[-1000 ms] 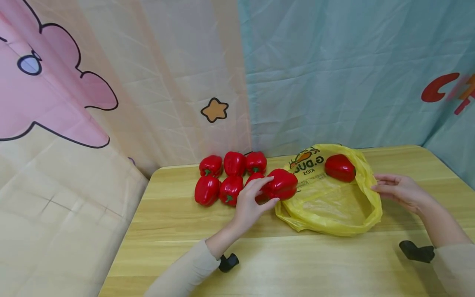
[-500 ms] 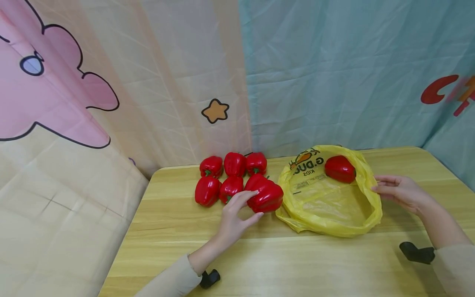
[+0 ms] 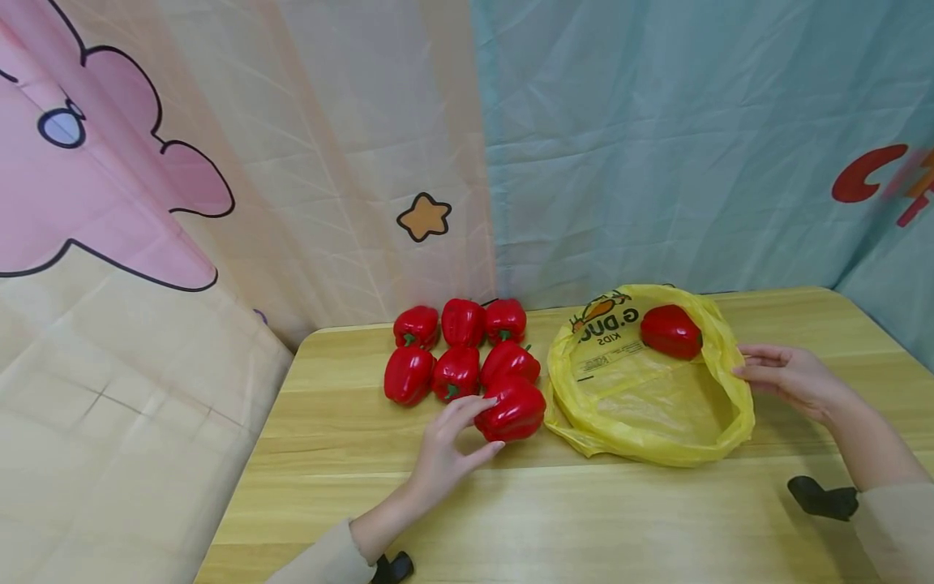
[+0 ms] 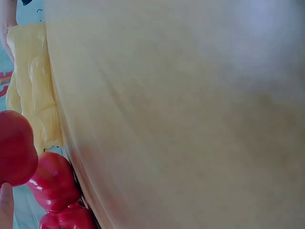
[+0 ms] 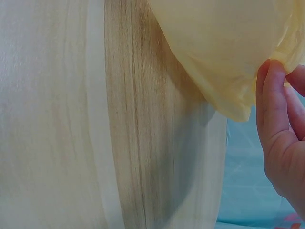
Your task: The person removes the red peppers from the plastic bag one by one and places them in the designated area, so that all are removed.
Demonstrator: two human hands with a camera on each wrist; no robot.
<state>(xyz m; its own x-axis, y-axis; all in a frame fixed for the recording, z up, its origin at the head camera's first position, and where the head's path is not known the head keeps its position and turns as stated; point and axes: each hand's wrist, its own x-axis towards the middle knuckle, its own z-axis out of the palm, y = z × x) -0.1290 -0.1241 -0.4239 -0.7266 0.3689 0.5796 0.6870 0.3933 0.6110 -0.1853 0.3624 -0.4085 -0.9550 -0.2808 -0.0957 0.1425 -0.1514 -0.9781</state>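
Observation:
My left hand grips a red bell pepper between thumb and fingers, in front of the pepper group and left of the bag. In the left wrist view the held pepper shows at the left edge, with a fingertip against it. On the right, my right hand pinches the rim of a yellow plastic bag, whose mouth is spread wide. One red pepper lies inside that bag near its back right. The right wrist view shows fingers and thumb at the bag's thin edge.
Several red peppers stand in two rows at the back of the wooden table. A printed curtain hangs behind the table. Black wrist pieces sit by both sleeves.
My left hand has drawn the held pepper away from the bag's left rim, leftward and toward me, uncovering a pepper in the front row. The right hand keeps its place on the bag.

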